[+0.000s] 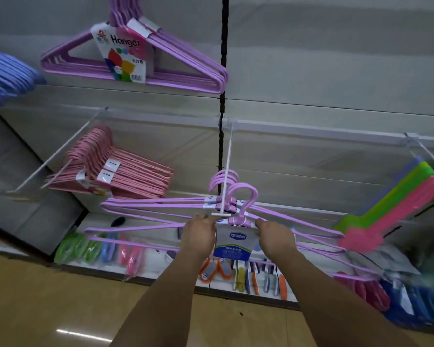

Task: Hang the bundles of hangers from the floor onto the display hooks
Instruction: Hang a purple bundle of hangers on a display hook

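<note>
Both hands held one lilac hanger bundle [161, 227] just below the tip of the white display hook [226, 171]: the left hand [198, 236] and right hand [276, 237] each curled round its top beside the label; two more lilac bundles [156, 202] hung behind on that hook

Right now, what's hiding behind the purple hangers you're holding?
Behind the held purple bundle, gripped by the left hand and right hand, more purple hangers hang on the white hook. Below sits a shelf of colourful packets, partly covered by the label.
</note>
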Action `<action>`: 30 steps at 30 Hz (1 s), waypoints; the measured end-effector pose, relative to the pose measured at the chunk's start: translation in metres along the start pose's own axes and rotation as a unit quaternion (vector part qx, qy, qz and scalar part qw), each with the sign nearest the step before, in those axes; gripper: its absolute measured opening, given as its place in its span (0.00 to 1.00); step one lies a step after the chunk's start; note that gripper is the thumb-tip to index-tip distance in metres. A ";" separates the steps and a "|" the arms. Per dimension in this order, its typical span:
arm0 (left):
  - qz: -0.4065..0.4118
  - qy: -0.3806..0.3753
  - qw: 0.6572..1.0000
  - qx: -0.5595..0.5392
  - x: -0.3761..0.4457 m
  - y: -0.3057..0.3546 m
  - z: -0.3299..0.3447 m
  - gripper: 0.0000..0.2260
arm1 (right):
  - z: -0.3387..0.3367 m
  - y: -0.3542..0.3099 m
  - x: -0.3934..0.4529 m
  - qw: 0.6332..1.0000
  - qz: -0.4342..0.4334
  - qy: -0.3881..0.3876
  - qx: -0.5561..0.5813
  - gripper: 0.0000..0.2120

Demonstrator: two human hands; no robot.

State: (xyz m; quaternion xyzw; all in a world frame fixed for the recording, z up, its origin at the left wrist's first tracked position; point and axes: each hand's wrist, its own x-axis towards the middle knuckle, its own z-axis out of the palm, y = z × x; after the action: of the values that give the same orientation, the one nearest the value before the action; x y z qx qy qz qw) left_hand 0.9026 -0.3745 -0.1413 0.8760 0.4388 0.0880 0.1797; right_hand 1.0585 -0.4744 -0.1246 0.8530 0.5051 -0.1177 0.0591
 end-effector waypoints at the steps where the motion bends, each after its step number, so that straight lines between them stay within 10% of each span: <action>1: -0.001 -0.005 1.000 0.000 0.002 -0.004 0.000 0.18 | 0.000 -0.004 0.003 1.000 -0.002 -0.002 -0.002 0.18; 30: -0.088 -0.086 0.992 0.022 0.057 -0.028 0.029 0.22 | 0.022 -0.039 0.055 0.994 0.086 -0.005 0.063 0.25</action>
State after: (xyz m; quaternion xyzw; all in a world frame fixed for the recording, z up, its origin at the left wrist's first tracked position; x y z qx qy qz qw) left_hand 0.9254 -0.3210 -0.1794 0.8418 0.4992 -0.0131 0.2047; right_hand 1.0461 -0.4139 -0.1595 0.8948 0.4207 -0.1481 0.0180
